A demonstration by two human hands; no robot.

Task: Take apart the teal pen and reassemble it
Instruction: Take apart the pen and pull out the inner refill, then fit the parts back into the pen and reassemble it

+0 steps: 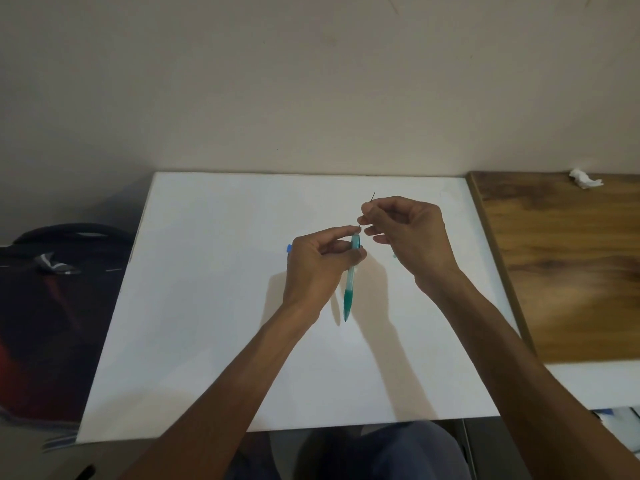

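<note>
Teal pen (350, 285), light rigid plastic, sits pinched near its far end in the left hand (317, 268); the right hand (408, 233) pinches a thin, likely brittle rod (367, 209), best held gently, close to the barrel.

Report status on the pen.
Left hand grips teal pen upright. Right hand pinches thin rod at pen's top. Nothing in the way.

The pen (350, 275) is translucent teal, paler along its upper barrel and a deeper, solid teal at the grip end. The thin rod (367, 209) rising from it looks dark, perhaps grey or black. The board (207, 306) beneath is plain white. The table (571, 265) alongside shows brown wood grain with darker streaks. A crumpled tissue (585, 181) on it is white. A small blue scrap (289, 248) shows on the board.
</note>
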